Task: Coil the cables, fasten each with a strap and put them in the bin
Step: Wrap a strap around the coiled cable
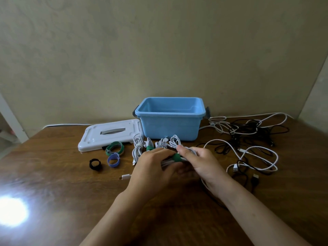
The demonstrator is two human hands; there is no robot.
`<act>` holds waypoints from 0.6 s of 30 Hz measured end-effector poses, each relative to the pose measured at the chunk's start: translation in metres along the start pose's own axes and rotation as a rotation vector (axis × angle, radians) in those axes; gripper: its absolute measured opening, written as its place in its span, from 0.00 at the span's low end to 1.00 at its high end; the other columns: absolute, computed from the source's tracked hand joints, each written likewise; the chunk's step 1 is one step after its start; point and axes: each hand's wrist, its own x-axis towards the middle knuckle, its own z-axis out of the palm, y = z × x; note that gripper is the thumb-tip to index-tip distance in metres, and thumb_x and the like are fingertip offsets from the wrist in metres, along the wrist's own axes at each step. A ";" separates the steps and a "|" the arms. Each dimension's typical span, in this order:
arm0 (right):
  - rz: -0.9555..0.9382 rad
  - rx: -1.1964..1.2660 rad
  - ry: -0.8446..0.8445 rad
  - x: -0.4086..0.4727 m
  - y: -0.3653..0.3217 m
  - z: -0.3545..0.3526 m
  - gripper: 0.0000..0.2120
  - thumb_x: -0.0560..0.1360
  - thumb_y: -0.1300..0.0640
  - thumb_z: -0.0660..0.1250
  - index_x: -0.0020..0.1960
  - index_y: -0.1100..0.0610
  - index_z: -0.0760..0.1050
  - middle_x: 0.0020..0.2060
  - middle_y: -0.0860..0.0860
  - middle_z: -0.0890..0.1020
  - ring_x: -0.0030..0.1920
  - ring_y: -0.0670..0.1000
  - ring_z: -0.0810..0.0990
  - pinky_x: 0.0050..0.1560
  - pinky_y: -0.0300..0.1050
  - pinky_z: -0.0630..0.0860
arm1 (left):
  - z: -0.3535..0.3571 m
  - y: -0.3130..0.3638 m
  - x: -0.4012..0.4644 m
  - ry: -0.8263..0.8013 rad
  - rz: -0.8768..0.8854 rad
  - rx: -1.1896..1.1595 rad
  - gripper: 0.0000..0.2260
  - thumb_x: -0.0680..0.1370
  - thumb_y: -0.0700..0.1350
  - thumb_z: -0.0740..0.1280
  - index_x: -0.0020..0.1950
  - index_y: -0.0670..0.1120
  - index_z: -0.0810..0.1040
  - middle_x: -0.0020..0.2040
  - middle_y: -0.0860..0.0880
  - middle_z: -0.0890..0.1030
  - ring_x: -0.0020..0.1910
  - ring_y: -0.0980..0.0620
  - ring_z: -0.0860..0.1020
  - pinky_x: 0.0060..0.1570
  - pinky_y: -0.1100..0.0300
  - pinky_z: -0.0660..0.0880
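I have both hands together over the wooden table (53, 174), low in the view: my left hand (152, 167) curls its fingers round a coiled white cable (168, 163), and my right hand (198, 162) pinches the same bundle from the other side, thumb up top. Between them sits a green fabric strap (176, 157) wrapped round the coil; I judge I hold it this way to keep the loops from springing while the strap closes.

Just beyond my knuckles lie the finished white bundles (140, 146), lined up in front of the bin, probably waiting to go in together. To their left rest the spare straps within easy reach: a black ring (95, 163), a purple loop (113, 160) and a green loop (115, 148).

Further back stands the open blue plastic bin (170, 119), its inside apparently holding no cables yet, with its white lid (110, 134) laid flat beside it. To the right sprawls the loose tangle of black and white cables (248, 135), not yet coiled.
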 end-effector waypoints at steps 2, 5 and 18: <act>0.015 0.036 -0.052 0.000 -0.001 0.001 0.24 0.68 0.38 0.76 0.54 0.55 0.84 0.47 0.56 0.88 0.47 0.55 0.87 0.52 0.55 0.83 | -0.001 0.001 0.000 0.048 -0.049 -0.037 0.07 0.75 0.48 0.75 0.52 0.51 0.85 0.42 0.59 0.82 0.40 0.61 0.79 0.39 0.70 0.75; 0.015 0.019 -0.121 0.000 0.003 0.003 0.31 0.63 0.38 0.82 0.61 0.50 0.81 0.53 0.51 0.87 0.57 0.53 0.86 0.63 0.58 0.80 | -0.002 0.004 0.000 0.099 -0.185 -0.118 0.03 0.74 0.46 0.74 0.45 0.53 0.83 0.37 0.60 0.81 0.38 0.62 0.80 0.36 0.68 0.75; -0.121 0.036 0.145 0.004 -0.024 -0.012 0.24 0.66 0.46 0.79 0.56 0.57 0.80 0.45 0.52 0.88 0.47 0.50 0.88 0.50 0.48 0.83 | -0.012 -0.007 0.007 -0.056 -0.274 -0.249 0.15 0.78 0.52 0.71 0.64 0.54 0.80 0.50 0.58 0.83 0.49 0.62 0.81 0.48 0.62 0.80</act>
